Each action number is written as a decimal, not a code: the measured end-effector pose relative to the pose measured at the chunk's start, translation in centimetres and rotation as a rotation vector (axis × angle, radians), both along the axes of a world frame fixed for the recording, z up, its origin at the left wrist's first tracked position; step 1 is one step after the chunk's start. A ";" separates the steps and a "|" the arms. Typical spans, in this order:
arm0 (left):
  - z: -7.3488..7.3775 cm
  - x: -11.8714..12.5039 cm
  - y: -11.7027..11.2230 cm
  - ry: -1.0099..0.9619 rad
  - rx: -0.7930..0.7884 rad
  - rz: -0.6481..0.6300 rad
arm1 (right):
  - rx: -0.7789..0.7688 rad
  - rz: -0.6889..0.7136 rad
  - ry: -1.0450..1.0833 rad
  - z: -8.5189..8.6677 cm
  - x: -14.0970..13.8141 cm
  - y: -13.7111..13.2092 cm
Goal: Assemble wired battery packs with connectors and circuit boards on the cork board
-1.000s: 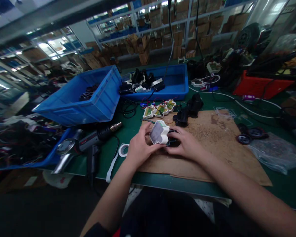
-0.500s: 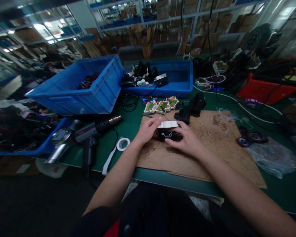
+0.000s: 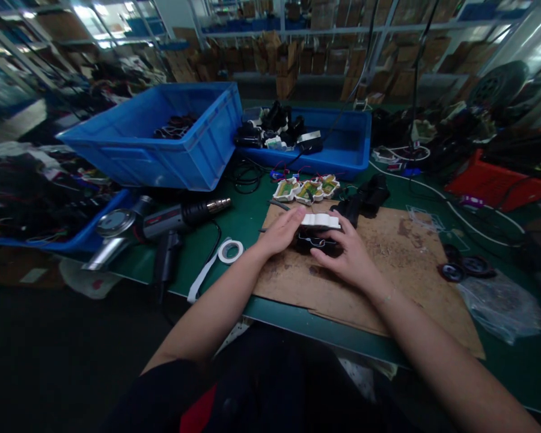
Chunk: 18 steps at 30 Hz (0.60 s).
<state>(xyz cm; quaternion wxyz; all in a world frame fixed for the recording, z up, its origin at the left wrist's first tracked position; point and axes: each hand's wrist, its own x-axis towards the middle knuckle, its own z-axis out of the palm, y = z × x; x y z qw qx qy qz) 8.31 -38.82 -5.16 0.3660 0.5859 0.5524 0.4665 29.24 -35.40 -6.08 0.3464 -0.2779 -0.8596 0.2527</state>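
Observation:
A white flat part [image 3: 321,220] lies on top of a black housing [image 3: 315,243] on the brown cardboard sheet [image 3: 388,264]. My left hand [image 3: 280,233] rests at the left end of the two parts, fingers pressed against them. From the near right side my right hand [image 3: 349,255] wraps around the black housing, its fingers curled on it. Just beyond lie three small white-framed circuit boards [image 3: 307,190] and more black housings [image 3: 364,198].
A heat gun [image 3: 162,222] and a roll of white tape [image 3: 231,251] lie left of the cardboard. Two blue bins [image 3: 162,150] [image 3: 342,150] with parts stand at the back. An orange crate [image 3: 496,180], cables, small wheels [image 3: 464,267] and a plastic bag [image 3: 500,300] are on the right.
The white part was tilted up in my left hand; it now lies flat on the black housing, with both hands closed in on the stack. The camera view has shifted.

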 end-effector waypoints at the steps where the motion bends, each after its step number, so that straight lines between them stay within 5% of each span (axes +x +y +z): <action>1: -0.1 0.1 0.0 0.015 -0.005 0.000 | 0.001 0.008 0.006 0.0 0.0 0.0; 6: -0.4 0.3 0.3 0.029 0.006 0.039 | -0.003 0.015 0.030 0.0 -0.3 0.0; 10: 0.6 -0.1 -1.0 0.007 -0.020 0.260 | -0.021 0.005 0.026 0.1 -0.3 0.0; 13: 2.1 0.4 -3.9 0.247 0.074 0.383 | -0.025 0.002 0.026 0.1 -0.2 0.0; 18: 3.2 3.6 -8.3 0.575 0.147 0.397 | -0.037 0.011 0.035 0.3 -0.3 -0.1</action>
